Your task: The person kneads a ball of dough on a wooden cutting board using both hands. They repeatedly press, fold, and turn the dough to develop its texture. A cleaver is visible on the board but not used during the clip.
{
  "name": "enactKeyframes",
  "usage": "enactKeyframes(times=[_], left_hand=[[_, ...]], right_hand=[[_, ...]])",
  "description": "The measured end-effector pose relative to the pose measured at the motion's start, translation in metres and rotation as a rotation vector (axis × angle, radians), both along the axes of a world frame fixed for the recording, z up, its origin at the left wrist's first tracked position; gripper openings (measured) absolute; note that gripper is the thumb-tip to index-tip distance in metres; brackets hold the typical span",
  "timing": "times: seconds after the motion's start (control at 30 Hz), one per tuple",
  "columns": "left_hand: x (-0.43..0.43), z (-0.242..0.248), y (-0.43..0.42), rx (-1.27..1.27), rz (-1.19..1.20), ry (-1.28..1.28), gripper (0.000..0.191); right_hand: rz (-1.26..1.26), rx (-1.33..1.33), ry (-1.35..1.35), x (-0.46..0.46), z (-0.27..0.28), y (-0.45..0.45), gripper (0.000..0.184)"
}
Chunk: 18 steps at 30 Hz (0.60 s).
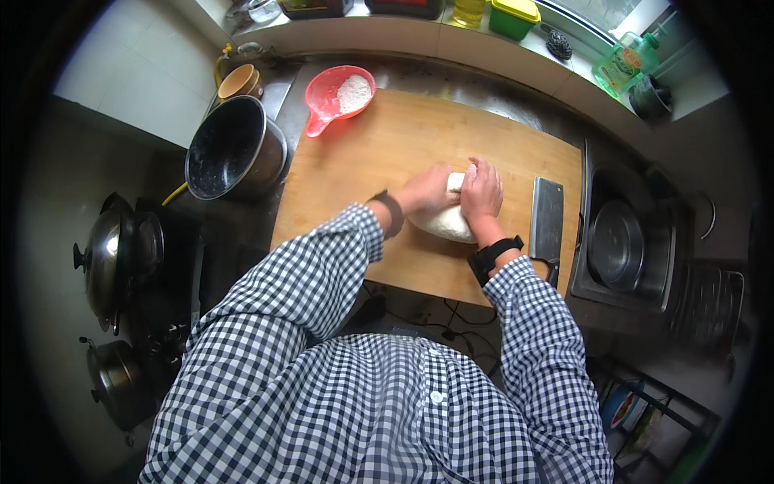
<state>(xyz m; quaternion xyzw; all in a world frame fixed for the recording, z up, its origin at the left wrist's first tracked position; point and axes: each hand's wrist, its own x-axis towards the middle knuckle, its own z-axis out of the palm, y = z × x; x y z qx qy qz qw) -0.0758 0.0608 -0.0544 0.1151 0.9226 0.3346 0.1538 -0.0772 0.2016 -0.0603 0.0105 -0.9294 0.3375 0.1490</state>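
A lump of white dough point(446, 224) lies on a wooden board point(351, 175), and both hands are on it. My left hand point(428, 189) presses on its left side, blurred, with the fingers partly hidden. My right hand point(482, 189) lies over the right side, its fingers pointing away from me. Part of the dough shows between the two hands. To the right of them a cleaver point(547, 218) with a black handle rests flat on the board. A red plastic scoop point(323, 91) holding white flour point(354, 94) sits at the board's far left corner.
Left of the board stands a deep metal pot point(227, 148) beside brownish bowls point(239, 81). A sink point(656, 254) with a metal basin point(617, 242) in it adjoins the board's right edge. Lidded pans point(109, 260) are at the far left. Bottles and a green box point(514, 21) line the windowsill.
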Motion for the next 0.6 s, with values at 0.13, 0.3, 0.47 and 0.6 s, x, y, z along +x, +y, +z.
enactKeyframes(times=[0.13,0.3,0.47,0.6], left_hand=[[0.005,0.017,-0.013,0.249,-0.11,-0.232,0.07],[0.086,0.037,-0.014,0.034,-0.146,0.268,0.068],[0.124,0.029,-0.005,0.005,-0.064,0.521,0.072],[0.097,0.013,0.002,-0.022,0.012,0.486,0.07]], right_hand=[[0.174,-0.055,-0.337,0.019,0.019,0.01,0.03],[0.185,0.118,-0.023,0.081,0.036,0.006,0.023],[0.247,0.14,0.38,0.109,0.019,0.007,0.018],[0.275,0.067,0.311,0.072,0.001,0.01,0.016]])
